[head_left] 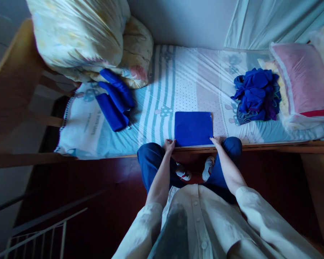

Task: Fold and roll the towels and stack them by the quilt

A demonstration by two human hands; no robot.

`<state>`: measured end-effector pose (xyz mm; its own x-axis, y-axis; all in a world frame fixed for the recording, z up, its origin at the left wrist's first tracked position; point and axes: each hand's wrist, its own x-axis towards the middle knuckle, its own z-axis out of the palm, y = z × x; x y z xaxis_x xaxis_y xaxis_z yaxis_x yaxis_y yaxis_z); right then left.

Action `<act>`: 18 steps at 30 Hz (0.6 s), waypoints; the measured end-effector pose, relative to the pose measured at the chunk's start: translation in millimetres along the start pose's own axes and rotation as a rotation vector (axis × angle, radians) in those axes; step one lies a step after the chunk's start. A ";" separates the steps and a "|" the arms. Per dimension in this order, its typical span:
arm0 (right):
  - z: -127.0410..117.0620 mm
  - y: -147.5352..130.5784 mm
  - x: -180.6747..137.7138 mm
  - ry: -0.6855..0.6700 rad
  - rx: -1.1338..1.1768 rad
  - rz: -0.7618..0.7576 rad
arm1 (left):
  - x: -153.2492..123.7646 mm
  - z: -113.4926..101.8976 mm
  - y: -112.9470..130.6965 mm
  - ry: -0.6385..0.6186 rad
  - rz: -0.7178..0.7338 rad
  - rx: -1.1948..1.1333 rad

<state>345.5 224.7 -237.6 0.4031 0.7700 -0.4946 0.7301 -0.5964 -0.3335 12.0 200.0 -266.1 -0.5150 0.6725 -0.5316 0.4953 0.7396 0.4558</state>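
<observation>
A blue towel (193,128) lies flat as a neat rectangle on the near side of the bed. My left hand (169,145) pinches its near left corner, and my right hand (217,140) grips the near right corner. Both hands are closed at the bed's front edge. Off to the left rest several rolled blue towels (115,99), side by side. A crumpled heap of blue cloths (256,94) sits to the right, apart from my hands.
The bed (189,79) has a patterned sheet and a wooden front rail. Bulky bedding (83,36) is piled at the left, and a pink pillow (305,77) lies at the right. A pale curtain (275,25) hangs behind. White metal railing (37,237) stands at lower left.
</observation>
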 end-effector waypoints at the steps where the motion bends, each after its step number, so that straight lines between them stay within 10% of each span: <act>1: 0.3 0.0 0.8 -0.011 -0.008 0.020 | 0.6 0.0 0.0 -0.003 -0.003 0.009; 12: -4.4 -7.7 -4.4 0.031 -0.014 0.019 | 0.0 -4.1 9.5 -0.003 0.087 0.048; 18: -11.0 6.2 -28.5 0.213 0.014 -0.272 | -22.8 -11.0 7.5 0.081 0.483 0.001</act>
<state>344.6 201.6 -216.7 0.3018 0.9303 -0.2083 0.8194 -0.3648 -0.4422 19.7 190.5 -242.8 -0.2791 0.9386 -0.2028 0.6913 0.3429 0.6361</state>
